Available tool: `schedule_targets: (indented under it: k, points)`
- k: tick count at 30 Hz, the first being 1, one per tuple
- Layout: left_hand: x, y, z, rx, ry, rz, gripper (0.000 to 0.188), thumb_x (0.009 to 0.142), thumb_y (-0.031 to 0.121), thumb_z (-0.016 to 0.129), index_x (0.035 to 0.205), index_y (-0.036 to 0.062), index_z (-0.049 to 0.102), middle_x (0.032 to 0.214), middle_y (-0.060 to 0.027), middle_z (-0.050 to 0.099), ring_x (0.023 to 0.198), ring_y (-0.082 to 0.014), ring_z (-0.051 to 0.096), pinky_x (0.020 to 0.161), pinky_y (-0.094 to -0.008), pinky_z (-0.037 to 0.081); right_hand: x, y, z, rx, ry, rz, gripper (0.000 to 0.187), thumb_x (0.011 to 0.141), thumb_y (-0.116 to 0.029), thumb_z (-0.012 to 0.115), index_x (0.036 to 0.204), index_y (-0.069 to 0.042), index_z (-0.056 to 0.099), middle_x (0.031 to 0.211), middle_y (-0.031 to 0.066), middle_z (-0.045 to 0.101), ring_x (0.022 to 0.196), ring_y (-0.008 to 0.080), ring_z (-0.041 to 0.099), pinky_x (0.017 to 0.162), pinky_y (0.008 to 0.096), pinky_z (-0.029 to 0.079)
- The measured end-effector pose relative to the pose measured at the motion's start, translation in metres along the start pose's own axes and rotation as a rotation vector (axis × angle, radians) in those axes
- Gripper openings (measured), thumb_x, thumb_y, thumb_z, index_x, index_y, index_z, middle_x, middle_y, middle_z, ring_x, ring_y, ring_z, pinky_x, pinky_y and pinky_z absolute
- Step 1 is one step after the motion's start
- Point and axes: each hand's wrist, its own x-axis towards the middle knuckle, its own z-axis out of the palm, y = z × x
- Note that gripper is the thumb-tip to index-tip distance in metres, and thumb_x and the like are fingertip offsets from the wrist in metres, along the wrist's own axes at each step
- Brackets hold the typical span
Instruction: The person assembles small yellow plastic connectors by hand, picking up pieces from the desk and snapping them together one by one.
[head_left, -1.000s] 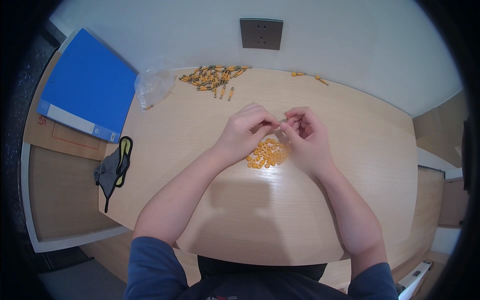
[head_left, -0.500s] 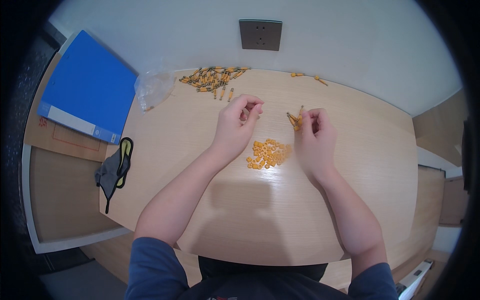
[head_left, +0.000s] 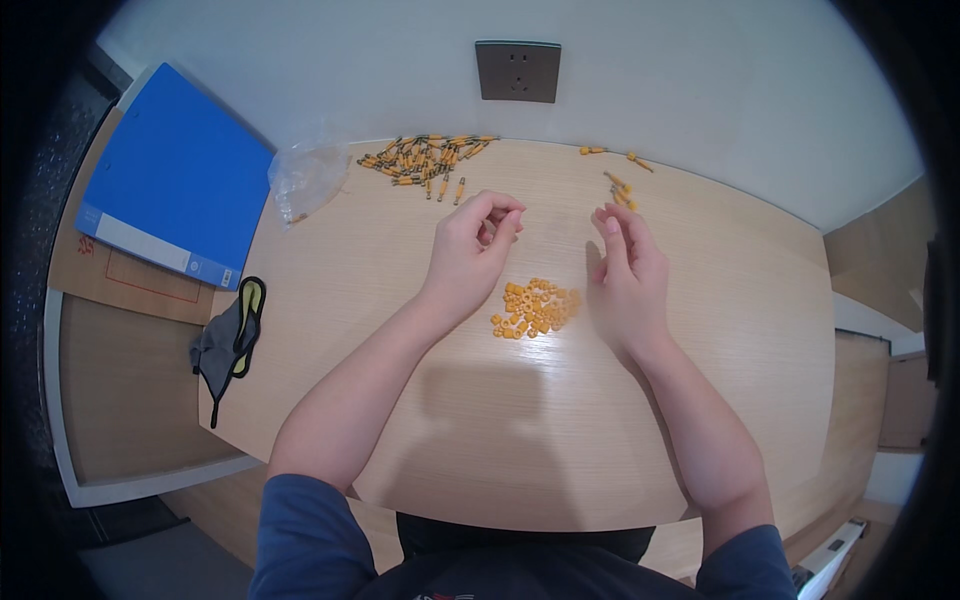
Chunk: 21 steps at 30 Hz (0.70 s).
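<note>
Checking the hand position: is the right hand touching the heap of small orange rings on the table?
Apart. The head view shows bare tabletop between the right hand and the heap of orange rings.

This looks like a plain office or small assembly room: a pale wood-laminate worktop (head_left: pixel 420 420) stands against a bare white wall, with a dark wall socket (head_left: pixel 517 71) set in the wall just above the worktop's far edge. To the left of the worktop a blue ring binder (head_left: pixel 170 180) lies on a lower brown surface, and a dark face mask with a yellow trim (head_left: pixel 228 345) hangs over the worktop's left edge. Sorted heaps of small orange parts (head_left: pixel 535 308) on the worktop suggest light bench work.
</note>
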Motion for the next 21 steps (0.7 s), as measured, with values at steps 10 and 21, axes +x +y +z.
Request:
schedule_targets:
  k: [10,21]
  points:
    - [0.001,-0.008,0.002,0.033,0.037,-0.026,0.013,0.113,0.008,0.073,0.123,0.0021,0.077,0.099,-0.0022,0.079,0.085,-0.0062,0.063,0.078,-0.0261,0.052,0.004,0.020,-0.005,-0.010,-0.158,-0.044,0.016,0.114,-0.009,0.067,0.100,-0.001,0.070,0.075,-0.0022,0.064,0.067,0.0043,0.055,0.060,0.0263,0.043]
    - [0.000,-0.019,0.002,0.860,0.346,0.204,0.030,0.103,0.005,0.073,0.133,0.0062,0.068,0.134,-0.0150,0.066,0.129,-0.0378,0.061,0.112,-0.0551,0.045,0.002,0.009,-0.014,-0.457,-0.478,-0.256,0.012,0.093,-0.011,0.077,0.104,-0.007,0.074,0.090,0.0040,0.065,0.076,0.0158,0.065,0.069,0.0331,0.053]
